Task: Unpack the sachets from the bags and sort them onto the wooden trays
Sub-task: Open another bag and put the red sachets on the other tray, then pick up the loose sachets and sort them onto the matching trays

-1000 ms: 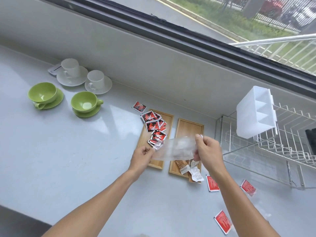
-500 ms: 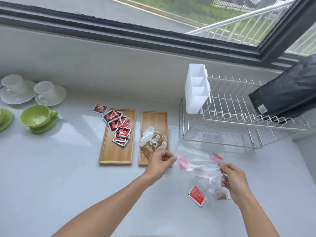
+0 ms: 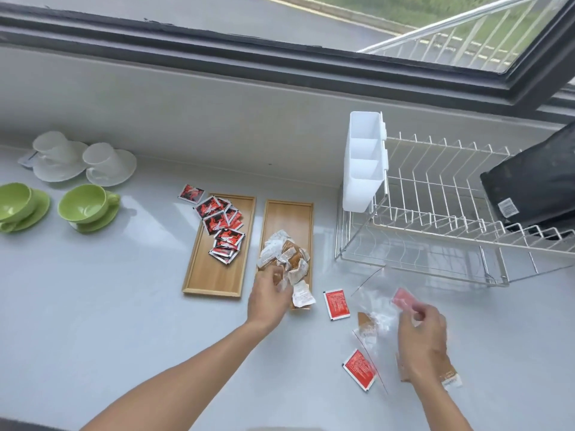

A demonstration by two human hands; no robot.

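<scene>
Two wooden trays lie side by side. The left tray (image 3: pixel 217 269) carries several red-and-black sachets (image 3: pixel 222 231). The right tray (image 3: pixel 287 216) holds a pile of brown-and-white sachets (image 3: pixel 287 258). My left hand (image 3: pixel 269 298) rests on the near end of that pile, fingers curled over sachets. My right hand (image 3: pixel 420 334) pinches a crumpled clear plastic bag (image 3: pixel 373 312) just above the counter, with a blurred red sachet (image 3: pixel 404 298) at my fingertips. Loose red sachets lie at the bag's left (image 3: pixel 337 304) and below it (image 3: pixel 359 369). A brown sachet (image 3: pixel 449 376) peeks out under my right wrist.
A wire dish rack (image 3: pixel 435 231) with a white cutlery holder (image 3: pixel 364 169) and a black bag (image 3: pixel 535 185) stands at the right. Green cups (image 3: pixel 84 206) and white cups (image 3: pixel 102 160) on saucers sit far left. One red-and-black sachet (image 3: pixel 190 193) lies off the tray.
My left hand has moved forward onto the brown-and-white pile. My right hand has lowered the clear bag towards the counter, and a red sachet now lies free to the bag's left.
</scene>
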